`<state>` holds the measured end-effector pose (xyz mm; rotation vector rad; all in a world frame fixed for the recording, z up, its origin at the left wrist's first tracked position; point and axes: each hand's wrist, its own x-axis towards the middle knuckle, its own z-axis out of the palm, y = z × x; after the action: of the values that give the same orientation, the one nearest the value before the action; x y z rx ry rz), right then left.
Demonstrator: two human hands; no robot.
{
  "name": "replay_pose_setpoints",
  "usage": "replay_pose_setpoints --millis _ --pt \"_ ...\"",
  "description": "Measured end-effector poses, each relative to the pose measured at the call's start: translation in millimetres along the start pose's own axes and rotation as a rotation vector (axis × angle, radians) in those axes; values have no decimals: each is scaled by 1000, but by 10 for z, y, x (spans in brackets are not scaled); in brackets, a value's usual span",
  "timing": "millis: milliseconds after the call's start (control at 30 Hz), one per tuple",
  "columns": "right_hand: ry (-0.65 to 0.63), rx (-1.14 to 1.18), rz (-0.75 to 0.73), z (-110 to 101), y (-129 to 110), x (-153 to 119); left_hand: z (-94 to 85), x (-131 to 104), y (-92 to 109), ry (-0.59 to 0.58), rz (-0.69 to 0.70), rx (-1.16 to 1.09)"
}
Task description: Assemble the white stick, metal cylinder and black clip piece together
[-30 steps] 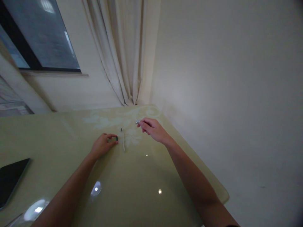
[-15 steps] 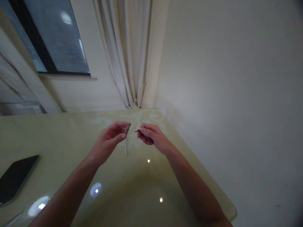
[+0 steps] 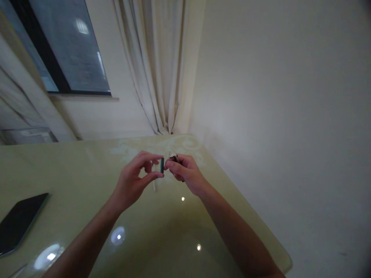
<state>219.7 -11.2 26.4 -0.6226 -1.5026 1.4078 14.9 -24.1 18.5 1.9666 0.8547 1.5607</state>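
Observation:
Over the table, my left hand (image 3: pixel 135 173) pinches a small thin dark green piece (image 3: pixel 162 165) between thumb and fingertips, holding it roughly upright. Just to its right, my right hand (image 3: pixel 187 172) is closed around a small dark object with a shiny silver metal end (image 3: pixel 174 157). That end sticks up past the fingers, while most of the body is hidden in the grip, so its kind is unclear. My right fingertips are very close to the green piece; I cannot tell if they touch it. A thin white strip (image 3: pixel 154 186) shows on the table beyond my left hand.
A glossy pale green table (image 3: pixel 139 239) reflects several lights. At the left lies a black tablet-like slab (image 3: pixel 21 220). A white wall (image 3: pixel 261 116) runs along the table's right edge, with a curtain (image 3: pixel 158 69) and a window (image 3: pixel 72 46) behind.
My hands have come closer together. The green piece has turned from slanted to upright and shifted right. The dark object in my right hand has been turned, its silver end now pointing up.

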Motion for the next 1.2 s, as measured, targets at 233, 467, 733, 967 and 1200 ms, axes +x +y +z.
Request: replay_pose_setpoints --millis 233,467,733,967,1200 --pt "27 96 44 -7 49 30 -31 3 127 -8 254 349" --pt "-77 158 79 -24 101 28 7 -12 119 -40 270 318" --pt "-65 182 70 -30 113 29 19 -12 152 -49 259 298" --pt "-50 161 75 -27 149 36 31 -24 177 -59 234 343" --pt "-85 255 146 22 117 9 19 -50 119 -24 146 219"
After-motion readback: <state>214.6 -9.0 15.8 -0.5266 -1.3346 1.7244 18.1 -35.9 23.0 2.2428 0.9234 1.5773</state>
